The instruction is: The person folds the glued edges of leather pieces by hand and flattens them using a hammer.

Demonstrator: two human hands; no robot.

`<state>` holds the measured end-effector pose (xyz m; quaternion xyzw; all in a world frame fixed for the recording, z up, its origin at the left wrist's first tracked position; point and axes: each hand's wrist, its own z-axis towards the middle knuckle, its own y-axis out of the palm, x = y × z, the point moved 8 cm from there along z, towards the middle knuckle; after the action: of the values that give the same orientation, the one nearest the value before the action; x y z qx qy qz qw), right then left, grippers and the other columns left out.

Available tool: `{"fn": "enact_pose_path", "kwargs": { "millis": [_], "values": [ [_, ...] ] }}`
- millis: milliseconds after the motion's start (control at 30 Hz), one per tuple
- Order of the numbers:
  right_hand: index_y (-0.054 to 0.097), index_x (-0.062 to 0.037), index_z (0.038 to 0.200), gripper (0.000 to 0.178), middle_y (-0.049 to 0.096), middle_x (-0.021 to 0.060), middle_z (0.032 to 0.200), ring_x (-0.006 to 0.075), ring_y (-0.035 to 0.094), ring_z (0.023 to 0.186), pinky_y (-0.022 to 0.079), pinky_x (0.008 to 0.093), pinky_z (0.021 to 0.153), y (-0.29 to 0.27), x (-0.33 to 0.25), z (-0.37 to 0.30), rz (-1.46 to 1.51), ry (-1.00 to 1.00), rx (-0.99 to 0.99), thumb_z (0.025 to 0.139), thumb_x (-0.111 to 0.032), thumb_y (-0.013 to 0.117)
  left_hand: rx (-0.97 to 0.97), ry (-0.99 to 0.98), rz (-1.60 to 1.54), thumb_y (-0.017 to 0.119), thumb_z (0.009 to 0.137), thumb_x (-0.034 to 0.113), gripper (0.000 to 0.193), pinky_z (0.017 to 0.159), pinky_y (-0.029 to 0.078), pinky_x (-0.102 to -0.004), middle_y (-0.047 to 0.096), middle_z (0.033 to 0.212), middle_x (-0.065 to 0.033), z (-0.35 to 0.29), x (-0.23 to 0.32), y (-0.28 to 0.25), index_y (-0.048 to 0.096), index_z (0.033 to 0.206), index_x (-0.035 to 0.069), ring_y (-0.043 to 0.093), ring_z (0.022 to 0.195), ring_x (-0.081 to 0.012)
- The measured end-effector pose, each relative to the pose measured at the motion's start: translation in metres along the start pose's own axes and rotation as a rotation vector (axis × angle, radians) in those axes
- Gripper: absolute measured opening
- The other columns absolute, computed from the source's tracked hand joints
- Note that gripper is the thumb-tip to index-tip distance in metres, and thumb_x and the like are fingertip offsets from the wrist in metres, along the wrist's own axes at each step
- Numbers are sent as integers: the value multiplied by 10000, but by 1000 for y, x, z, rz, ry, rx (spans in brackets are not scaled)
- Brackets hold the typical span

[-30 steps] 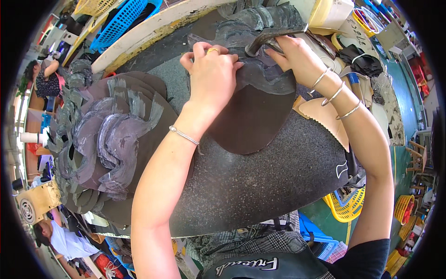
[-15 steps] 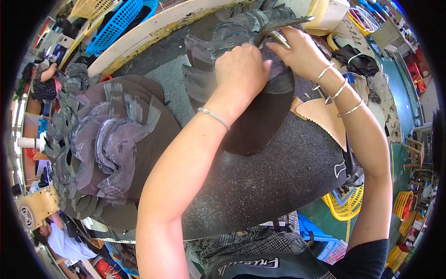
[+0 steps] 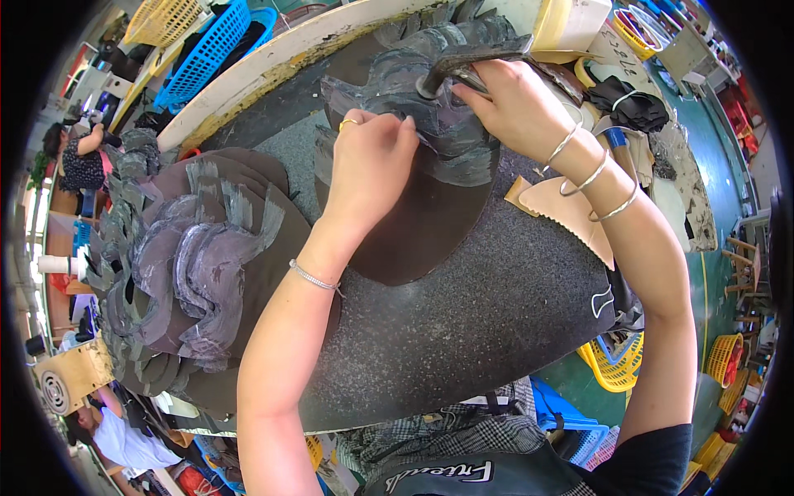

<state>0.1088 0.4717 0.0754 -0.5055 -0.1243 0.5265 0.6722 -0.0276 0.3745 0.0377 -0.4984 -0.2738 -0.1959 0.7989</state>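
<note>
My right hand (image 3: 517,107) grips a hammer (image 3: 463,62) with a dark, curved metal head. Its rounded face sits over the grey-smeared edge of a dark brown cut piece (image 3: 422,223), which looks like leather or a similar sheet. My left hand (image 3: 372,161) is closed, thumb and fingers pinched at that piece's folded edge, just left of the hammer face. Under and behind lie more overlapping pieces (image 3: 397,70) with wavy, grey-smeared edges. To the left spreads a large fanned stack of similar pieces (image 3: 198,256).
The speckled dark work slab (image 3: 447,331) lies beneath. A tan zigzag-edged scrap (image 3: 566,215) is near my right forearm, with a tied black bundle (image 3: 628,106) beyond. A yellow basket (image 3: 616,364) stands below the table's right edge. Other people (image 3: 83,157) work at far left.
My left hand has moved left and slightly down along the piece. The hammer has turned and shifted a little left in my right hand. The piece has slid slightly left.
</note>
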Motion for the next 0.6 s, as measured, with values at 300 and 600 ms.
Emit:
{"fn": "enact_pose_path", "kwargs": {
  "millis": [300,600],
  "values": [
    [589,54,751,501,645,108,659,143,575,445,438,266,385,30,-1,7,540,335,-278,733,-395,811,-71,-106,-145,592,962,223,290,708,425,-306,520,768,-77,3,-5,11,677,837,-25,515,771,-177],
    [530,-24,785,327,618,62,672,104,544,466,405,227,384,58,16,17,725,620,-199,724,-129,833,192,3,-178,597,881,106,199,763,423,-420,568,780,-171,-12,6,3,647,730,-14,528,812,-332]
  ]
}}
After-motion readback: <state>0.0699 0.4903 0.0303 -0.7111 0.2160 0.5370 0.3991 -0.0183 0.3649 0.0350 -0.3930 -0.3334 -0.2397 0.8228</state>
